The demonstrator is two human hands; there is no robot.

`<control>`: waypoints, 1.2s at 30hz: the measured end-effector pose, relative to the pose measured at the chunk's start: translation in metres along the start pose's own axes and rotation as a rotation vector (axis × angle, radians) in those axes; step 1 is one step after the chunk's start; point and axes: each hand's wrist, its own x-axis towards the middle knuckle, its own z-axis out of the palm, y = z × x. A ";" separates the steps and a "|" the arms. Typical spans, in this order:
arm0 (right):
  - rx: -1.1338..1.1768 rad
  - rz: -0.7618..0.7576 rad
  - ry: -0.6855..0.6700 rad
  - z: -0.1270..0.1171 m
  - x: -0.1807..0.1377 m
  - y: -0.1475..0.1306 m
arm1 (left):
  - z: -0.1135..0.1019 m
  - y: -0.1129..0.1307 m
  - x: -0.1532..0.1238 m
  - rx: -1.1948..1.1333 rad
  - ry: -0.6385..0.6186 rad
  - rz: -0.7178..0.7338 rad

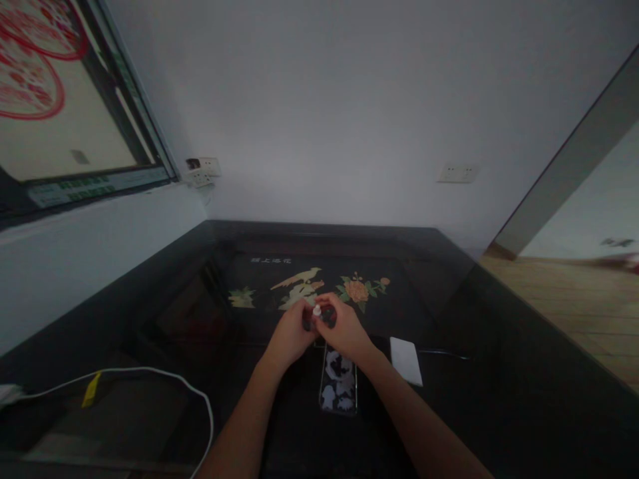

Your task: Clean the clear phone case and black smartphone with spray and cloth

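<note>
Above the middle of the black table, my left hand [295, 330] and my right hand [343, 326] meet with curled fingers. Between the fingertips shows a small white piece with a narrow tip [317, 311], like a nozzle or cap. Both hands appear closed on it; its lower part is hidden by the fingers. Below my hands lies a clear phone case [339, 389] with pale decorated shapes, its top end partly covered by my right hand and wrist. Just right of my right forearm is a flat white rectangular piece [406, 361].
The black table [499, 372] is glossy and carries a bird-and-flower picture [357, 291]. A white cable [150, 369] with a yellow tag [91, 390] curves across the left side. A wall [319, 133] with sockets [458, 173] stands behind, and a window [74, 133] is at left.
</note>
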 end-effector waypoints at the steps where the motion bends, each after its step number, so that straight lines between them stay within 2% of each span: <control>1: -0.011 -0.003 0.010 0.001 0.000 0.000 | 0.000 0.000 0.000 -0.012 -0.003 -0.001; 6: -0.039 0.020 0.067 0.004 0.001 0.002 | -0.001 0.005 -0.001 -0.001 -0.006 -0.035; 10: 0.015 0.052 0.036 0.002 0.002 0.000 | -0.002 0.007 0.000 0.019 0.003 -0.023; 15: 0.002 0.011 -0.009 -0.001 0.001 -0.004 | -0.002 0.005 0.000 -0.024 -0.011 -0.023; 23: -0.020 0.021 0.058 0.004 0.002 0.000 | -0.002 0.007 -0.001 -0.018 -0.006 -0.016; 32: 0.053 0.022 0.009 -0.004 0.004 -0.006 | -0.002 0.004 -0.001 0.044 -0.006 -0.028; 36: 0.032 0.009 0.049 -0.009 0.007 -0.006 | -0.003 0.006 -0.001 0.069 0.008 -0.015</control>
